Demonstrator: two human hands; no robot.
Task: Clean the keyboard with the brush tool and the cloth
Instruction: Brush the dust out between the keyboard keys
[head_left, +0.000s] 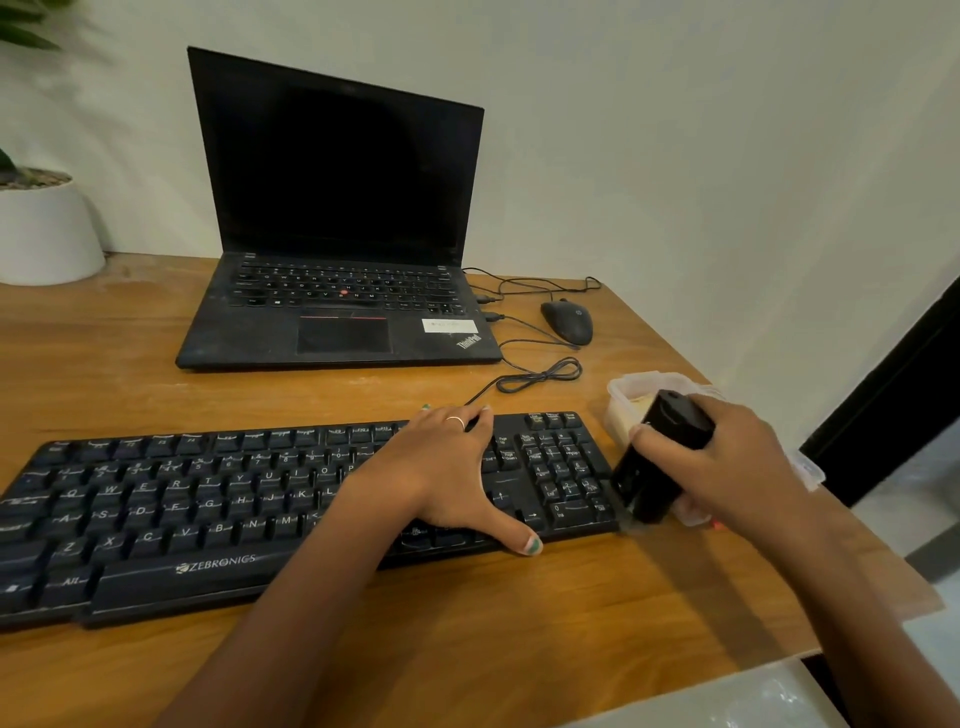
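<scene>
A black Zebronics keyboard (208, 499) lies across the wooden desk (467, 623) in front of me. My left hand (447, 473) rests flat on its right half, fingers spread over the keys, thumb at the front edge. My right hand (727, 462) grips a black block-shaped brush tool (660, 457), tilted, with its lower end at the keyboard's right edge beside the number pad. The bristles are hard to make out. I see no cloth clearly.
An open black laptop (337, 234) stands behind the keyboard. A black mouse (567, 321) and looped cables (540, 374) lie to its right. A clear plastic container (631, 387) sits behind my right hand. A white plant pot (44, 228) stands at far left. The desk edge runs close on the right.
</scene>
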